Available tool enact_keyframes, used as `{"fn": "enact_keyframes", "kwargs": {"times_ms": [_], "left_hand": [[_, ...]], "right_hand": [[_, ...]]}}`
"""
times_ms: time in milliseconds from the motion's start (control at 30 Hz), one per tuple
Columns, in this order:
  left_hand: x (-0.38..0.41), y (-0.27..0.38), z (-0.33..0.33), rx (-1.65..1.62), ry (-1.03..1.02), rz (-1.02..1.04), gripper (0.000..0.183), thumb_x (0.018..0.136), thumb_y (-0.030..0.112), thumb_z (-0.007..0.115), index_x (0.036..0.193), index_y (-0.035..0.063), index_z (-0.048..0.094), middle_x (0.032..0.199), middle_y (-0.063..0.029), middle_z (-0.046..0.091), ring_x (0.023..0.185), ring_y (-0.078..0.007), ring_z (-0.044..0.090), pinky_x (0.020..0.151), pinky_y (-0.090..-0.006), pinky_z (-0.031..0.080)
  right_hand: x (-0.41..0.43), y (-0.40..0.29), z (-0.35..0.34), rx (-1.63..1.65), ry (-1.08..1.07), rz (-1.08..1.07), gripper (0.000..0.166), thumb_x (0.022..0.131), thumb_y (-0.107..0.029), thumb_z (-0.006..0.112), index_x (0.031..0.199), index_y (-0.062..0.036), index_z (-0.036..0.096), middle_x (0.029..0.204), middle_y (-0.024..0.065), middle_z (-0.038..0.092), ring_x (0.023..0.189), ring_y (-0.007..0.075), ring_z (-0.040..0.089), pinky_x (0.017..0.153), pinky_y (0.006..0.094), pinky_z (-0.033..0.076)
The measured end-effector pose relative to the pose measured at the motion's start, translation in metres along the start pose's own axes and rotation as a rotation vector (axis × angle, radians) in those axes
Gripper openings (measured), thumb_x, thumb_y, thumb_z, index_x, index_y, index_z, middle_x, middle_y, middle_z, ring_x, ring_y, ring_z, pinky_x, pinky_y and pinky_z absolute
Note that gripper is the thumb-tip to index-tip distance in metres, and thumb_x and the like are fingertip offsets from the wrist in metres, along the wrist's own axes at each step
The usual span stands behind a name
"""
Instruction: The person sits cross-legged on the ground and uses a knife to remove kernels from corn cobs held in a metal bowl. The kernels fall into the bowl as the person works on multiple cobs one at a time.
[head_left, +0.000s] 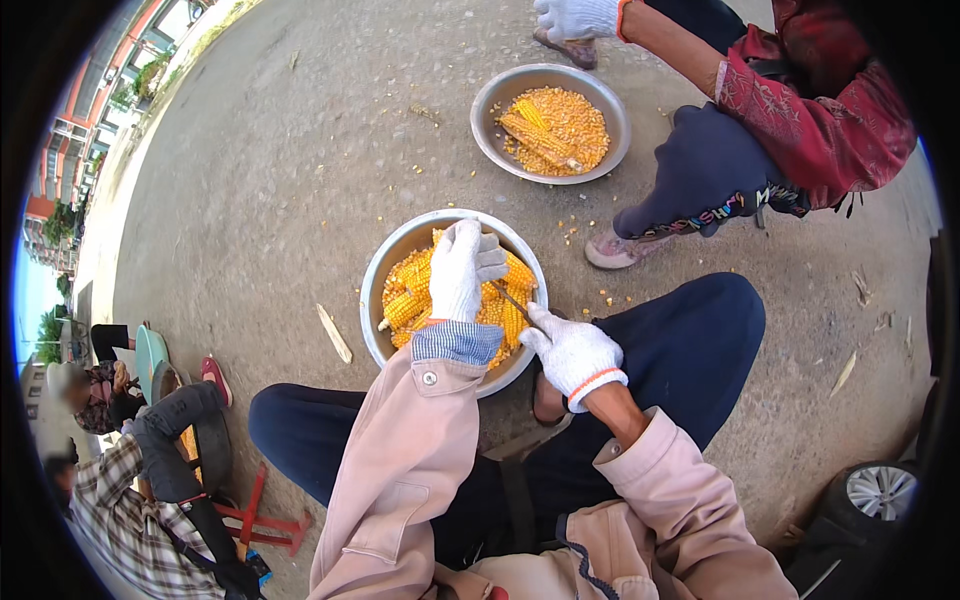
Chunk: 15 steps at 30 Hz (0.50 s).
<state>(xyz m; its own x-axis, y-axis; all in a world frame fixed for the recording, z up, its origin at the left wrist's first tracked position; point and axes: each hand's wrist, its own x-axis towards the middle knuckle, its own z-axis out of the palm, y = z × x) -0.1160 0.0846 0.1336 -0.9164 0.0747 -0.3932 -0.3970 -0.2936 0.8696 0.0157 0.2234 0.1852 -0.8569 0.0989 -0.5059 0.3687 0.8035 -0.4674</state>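
Observation:
My left hand (461, 270), in a white knit glove, is over a metal basin (373, 259) that holds yellow corn cobs (409, 307) and loose kernels. Its fingers are bent; whether a cob is in them I cannot tell. My right hand (574, 352), gloved too, grips a thin, dark metal tool (511, 300) at the basin's right edge. The tool's thin end points up and left, towards my left hand. Both hands are above the cobs, between my bent knees.
A co-worker's gloved hand (577, 16) is at the top, near a second basin (480, 135) of kernels and cobs. Kernels and husk pieces (334, 334) lie on the concrete. More people sit at lower left by a red metal stand (259, 517). A wheel (879, 491) stands at lower right.

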Motion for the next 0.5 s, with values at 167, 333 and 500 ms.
{"fn": "enact_keyframes", "kwargs": {"times_ms": [167, 333, 500], "left_hand": [[-0.049, -0.058, -0.09, 0.049, 0.312, -0.089, 0.042, 0.098, 0.036, 0.054, 0.121, 0.0013, 0.053, 0.094, -0.0137, 0.063, 0.073, -0.0211, 0.065, 0.061, -0.0333, 0.058], [-0.069, -0.099, -0.109, -0.003, 0.291, -0.152, 0.034, 0.096, 0.032, 0.056, 0.113, 0.0026, 0.054, 0.084, -0.0099, 0.061, 0.063, -0.018, 0.061, 0.056, -0.0317, 0.055], [-0.086, -0.127, -0.11, 0.212, 0.24, -0.232, 0.03, 0.095, 0.034, 0.057, 0.103, 0.0045, 0.057, 0.079, -0.003, 0.058, 0.06, -0.013, 0.056, 0.055, -0.0291, 0.051]], "right_hand": [[0.0, -0.006, 0.012, -0.086, -0.044, -0.098, 0.048, 0.099, -0.05, 0.044, 0.141, -0.0254, 0.049, 0.105, 0.0179, 0.069, 0.095, 0.0379, 0.067, 0.079, 0.0518, 0.052], [-0.004, -0.012, 0.021, -0.164, -0.032, -0.164, 0.045, 0.1, -0.047, 0.043, 0.138, -0.0235, 0.052, 0.103, 0.0179, 0.069, 0.094, 0.0375, 0.067, 0.078, 0.0508, 0.053], [-0.012, -0.015, 0.026, -0.245, -0.028, -0.172, 0.043, 0.099, -0.045, 0.046, 0.135, -0.0219, 0.055, 0.099, 0.0175, 0.07, 0.091, 0.0369, 0.068, 0.077, 0.05, 0.053]]}}
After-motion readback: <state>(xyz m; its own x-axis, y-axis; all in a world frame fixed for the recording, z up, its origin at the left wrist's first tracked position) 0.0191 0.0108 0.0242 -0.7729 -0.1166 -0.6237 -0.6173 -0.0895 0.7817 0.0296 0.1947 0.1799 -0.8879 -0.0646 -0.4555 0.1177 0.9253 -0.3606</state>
